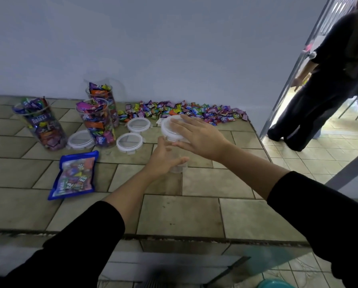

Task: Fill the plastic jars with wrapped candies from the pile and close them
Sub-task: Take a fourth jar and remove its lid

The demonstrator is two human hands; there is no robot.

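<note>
An empty clear plastic jar (179, 163) stands on the tiled counter (215, 215) with a white lid (167, 127) on top. My right hand (196, 136) lies flat on that lid, fingers straight. My left hand (163, 159) is against the jar's left side, fingers extended. Three jars filled with wrapped candies (40, 125) (97, 123) (105, 100) stand uncovered at the back left. Three white lids (79, 140) (130, 141) (138, 124) lie on the counter near them. The candy pile (186, 112) stretches along the wall behind the lidded jar.
A blue sealed bag of candies (75, 176) lies flat in front of the filled jars. The counter's front edge (174, 238) runs below my arms. A person in dark clothes (323, 84) stands in the doorway at the right.
</note>
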